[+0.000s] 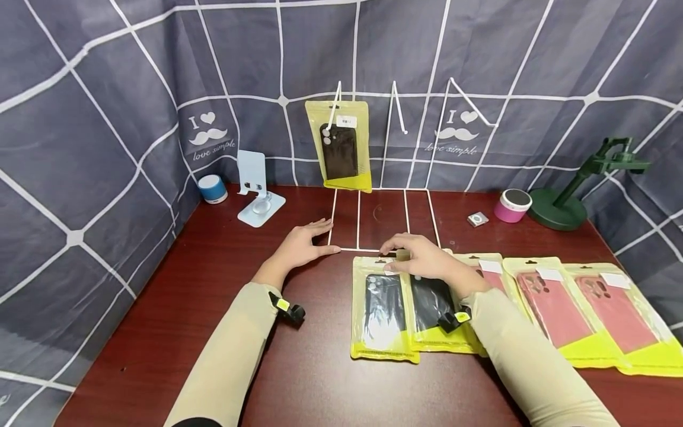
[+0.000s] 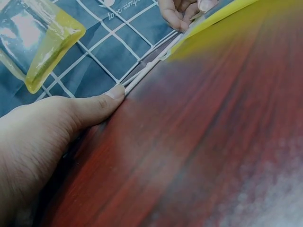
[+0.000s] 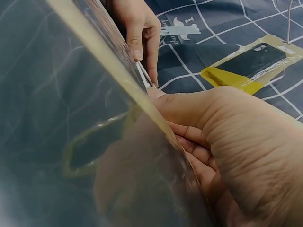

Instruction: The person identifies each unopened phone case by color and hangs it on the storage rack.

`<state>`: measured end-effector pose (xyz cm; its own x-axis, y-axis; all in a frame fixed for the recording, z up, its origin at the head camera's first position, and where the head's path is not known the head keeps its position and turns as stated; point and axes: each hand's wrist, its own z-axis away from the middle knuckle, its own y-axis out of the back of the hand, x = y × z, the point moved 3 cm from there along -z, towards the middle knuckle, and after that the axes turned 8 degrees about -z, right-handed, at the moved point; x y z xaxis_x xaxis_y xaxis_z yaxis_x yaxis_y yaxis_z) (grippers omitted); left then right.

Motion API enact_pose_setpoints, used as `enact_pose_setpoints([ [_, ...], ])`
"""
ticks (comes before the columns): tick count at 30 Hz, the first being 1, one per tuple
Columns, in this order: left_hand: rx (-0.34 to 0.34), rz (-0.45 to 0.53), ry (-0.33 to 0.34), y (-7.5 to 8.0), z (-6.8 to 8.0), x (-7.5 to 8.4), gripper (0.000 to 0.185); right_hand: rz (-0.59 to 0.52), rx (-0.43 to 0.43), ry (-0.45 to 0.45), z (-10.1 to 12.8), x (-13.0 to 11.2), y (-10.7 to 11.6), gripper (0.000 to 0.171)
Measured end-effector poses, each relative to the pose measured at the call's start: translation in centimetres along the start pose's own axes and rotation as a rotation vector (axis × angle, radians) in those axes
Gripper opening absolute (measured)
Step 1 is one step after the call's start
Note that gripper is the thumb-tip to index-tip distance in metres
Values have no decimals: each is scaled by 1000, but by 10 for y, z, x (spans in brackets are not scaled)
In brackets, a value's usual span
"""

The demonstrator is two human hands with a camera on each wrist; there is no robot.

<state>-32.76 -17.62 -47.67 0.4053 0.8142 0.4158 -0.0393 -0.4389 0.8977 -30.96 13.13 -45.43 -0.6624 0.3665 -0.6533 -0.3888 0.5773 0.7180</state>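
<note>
Right grip (image 1: pixel 423 258) in a pinch at the top edge of the leftmost tabletop packet (image 1: pixel 384 314)

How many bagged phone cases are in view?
6: hanging bag on the left hook; on the table, left to right: first bag, second bag, third bag, fourth bag, fifth bag. Right forearm may hide more.

White wire rack (image 1: pixel 397 189): base flat on the bench (image 1: pixel 309 367), three upright wires bent forward on top
Hung pouch (image 1: pixel 340 157): yellow-bottomed, dark phone case inside, hanging from the left wire
Pinched pouch (image 1: pixel 384 314): black case, lying on the bench, top edge in the right fingers (image 1: pixel 397 240)
Second black-case pouch (image 1: pixel 431 302): just right of it, partly hidden
Pink-case pouches (image 1: pixel 616 314): three, farther right, white labels at top
</note>
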Motion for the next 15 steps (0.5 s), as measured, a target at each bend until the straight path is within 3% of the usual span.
enact_pose_setpoints([
  [8, -15, 4, 9, 2, -1, 1, 89, -17, -1, -7, 1, 1, 1, 39],
  [15, -16, 1, 11, 2, -1, 2, 89, -59, -52, 2, 0, -3, 0, 51],
])
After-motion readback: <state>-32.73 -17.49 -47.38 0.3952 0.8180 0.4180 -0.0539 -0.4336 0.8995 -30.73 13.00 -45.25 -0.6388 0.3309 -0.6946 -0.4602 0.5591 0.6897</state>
